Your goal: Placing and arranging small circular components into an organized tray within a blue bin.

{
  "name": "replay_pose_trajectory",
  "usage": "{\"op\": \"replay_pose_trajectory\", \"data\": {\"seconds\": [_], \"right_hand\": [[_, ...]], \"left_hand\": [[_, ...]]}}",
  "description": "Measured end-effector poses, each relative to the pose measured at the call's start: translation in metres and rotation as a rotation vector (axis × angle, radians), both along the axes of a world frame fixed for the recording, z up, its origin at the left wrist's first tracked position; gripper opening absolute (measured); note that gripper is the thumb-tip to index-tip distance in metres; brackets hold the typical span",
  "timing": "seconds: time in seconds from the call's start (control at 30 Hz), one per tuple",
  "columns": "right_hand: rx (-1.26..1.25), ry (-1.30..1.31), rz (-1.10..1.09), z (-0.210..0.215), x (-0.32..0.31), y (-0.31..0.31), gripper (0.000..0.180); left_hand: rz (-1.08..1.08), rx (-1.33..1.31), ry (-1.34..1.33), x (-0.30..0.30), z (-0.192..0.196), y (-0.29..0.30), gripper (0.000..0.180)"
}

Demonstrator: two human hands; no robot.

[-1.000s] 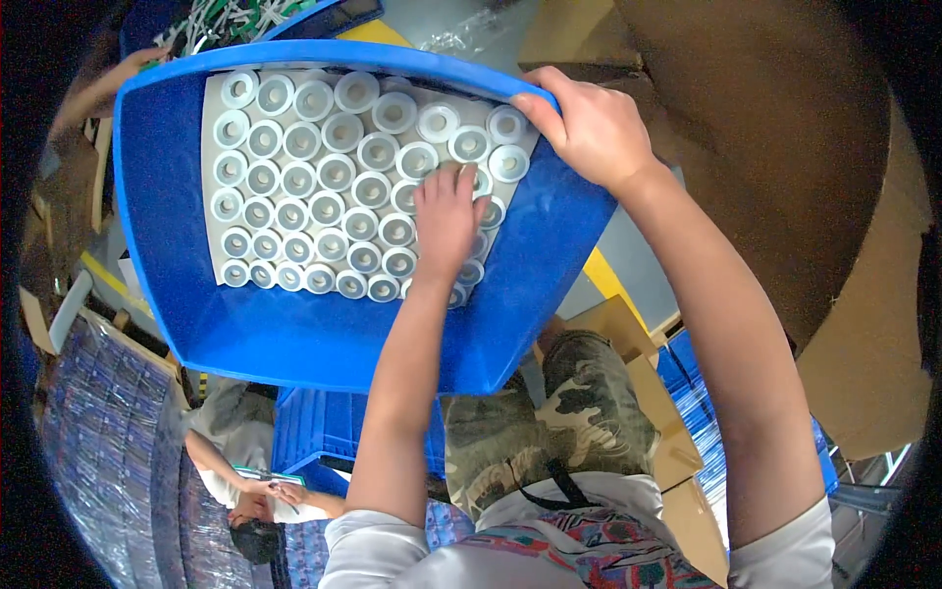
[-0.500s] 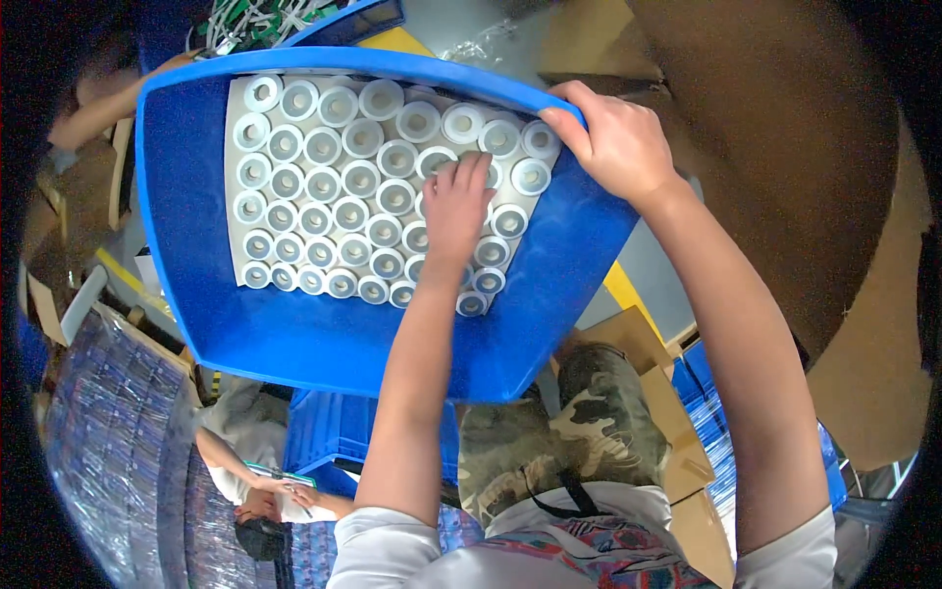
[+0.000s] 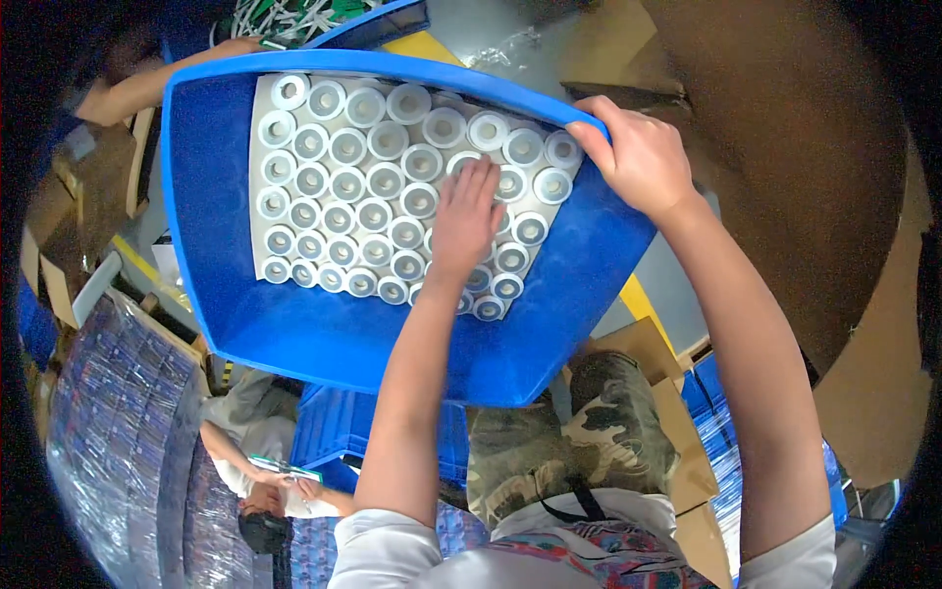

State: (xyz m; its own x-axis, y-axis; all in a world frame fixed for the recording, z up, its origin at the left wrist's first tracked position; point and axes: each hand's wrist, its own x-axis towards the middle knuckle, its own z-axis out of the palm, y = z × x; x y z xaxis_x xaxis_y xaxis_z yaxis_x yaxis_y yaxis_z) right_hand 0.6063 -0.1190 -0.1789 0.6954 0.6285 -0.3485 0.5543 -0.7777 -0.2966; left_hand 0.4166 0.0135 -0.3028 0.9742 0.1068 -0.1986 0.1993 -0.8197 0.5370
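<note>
A big blue plastic bin (image 3: 270, 344) is in front of me, tilted so its inside faces me. Inside, a pale sheet (image 3: 263, 231) carries rows of white, ring-shaped pieces (image 3: 389, 139) with grey faces and a hole in the middle. My left hand (image 3: 465, 221) lies over the right part of these rows, palm down, with fingers stretched out and resting on the pieces. It hides several of them. My right hand (image 3: 643, 157) grips the blue rim at the bin's upper right corner, thumb inside the wall.
At the upper left another person's arm (image 3: 162, 86) reaches toward a heap of white and green strips (image 3: 294, 20). A second person (image 3: 260, 471) at the lower left holds a green-edged item. Plastic-wrapped stacks (image 3: 118, 432) stand left, cardboard boxes (image 3: 687, 461) lower right, brown cardboard (image 3: 785, 147) right.
The bin and my hands sit slightly farther right in the picture. My left hand stays on the ring-shaped pieces. The other person's arm at the upper left reaches farther in.
</note>
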Motion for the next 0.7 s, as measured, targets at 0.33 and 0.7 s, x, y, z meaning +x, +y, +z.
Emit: {"op": "replay_pose_trajectory", "data": {"seconds": [0.33,0.7], "right_hand": [[0.003,0.014,0.000,-0.002,0.000,-0.003,0.032],[0.001,-0.001,0.003,-0.001,-0.001,-0.002,0.035]], "left_hand": [[0.004,0.369,-0.115,0.039,-0.012,0.091,0.055],[0.197,0.360,-0.191,0.050,-0.028,0.064,0.053]]}}
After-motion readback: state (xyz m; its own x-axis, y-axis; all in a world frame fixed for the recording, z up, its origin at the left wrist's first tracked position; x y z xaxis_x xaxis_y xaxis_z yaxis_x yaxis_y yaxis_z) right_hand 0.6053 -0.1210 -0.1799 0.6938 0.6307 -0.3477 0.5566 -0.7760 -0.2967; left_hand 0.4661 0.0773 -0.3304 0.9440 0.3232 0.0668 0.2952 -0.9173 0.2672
